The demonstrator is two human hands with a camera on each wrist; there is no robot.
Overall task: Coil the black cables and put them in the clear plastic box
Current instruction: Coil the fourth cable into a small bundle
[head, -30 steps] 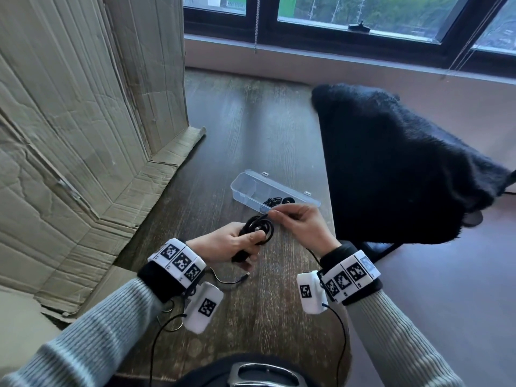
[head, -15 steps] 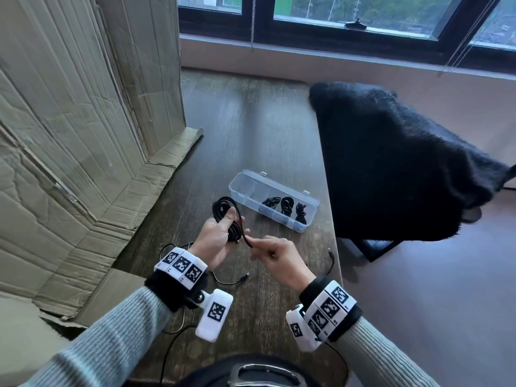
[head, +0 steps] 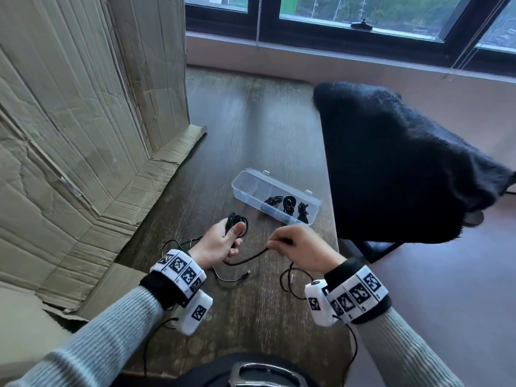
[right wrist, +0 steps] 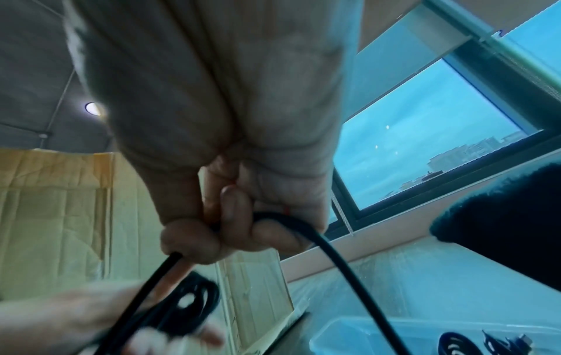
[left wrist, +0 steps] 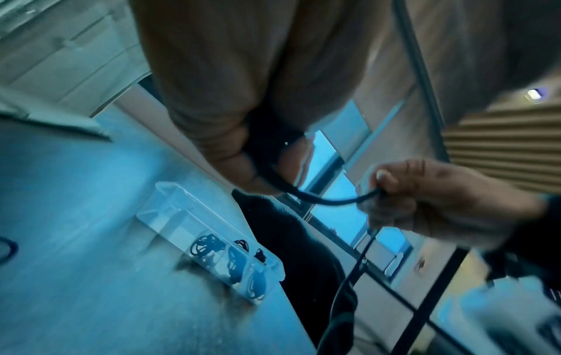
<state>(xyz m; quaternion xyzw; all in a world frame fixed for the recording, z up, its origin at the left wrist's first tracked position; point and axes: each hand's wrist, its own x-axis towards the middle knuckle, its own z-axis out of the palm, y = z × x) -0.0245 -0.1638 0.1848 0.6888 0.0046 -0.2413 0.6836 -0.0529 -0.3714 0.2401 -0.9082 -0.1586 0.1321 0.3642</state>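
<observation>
The black cable (head: 252, 256) is hanging in a slack arc between two hands above the tabletop (head: 251, 129), where a second ago both hands were meeting at the coil. The right hand (head: 301, 248) has drawn away toward the tabletop's right edge, pulling out a fresh length, which suggests another loop is about to be laid on and the coiling is only partly done. The left hand (head: 220, 243) is holding the wound loops upright, its thumb pressed over them and its fingers (head: 234, 248) curled beneath. The right hand's fingers (right wrist: 233, 211) are pinching the strand, with the loose tail dropping below the wrist. The cable is thin, matte and limp, its loops small and uneven. Beyond the hands, near the right edge, the clear plastic box (head: 245, 181) is sitting open with three coiled cables (head: 289, 203) already filling its right end. Another loose cable (head: 231, 277) is lying on the tabletop under the left hand.
</observation>
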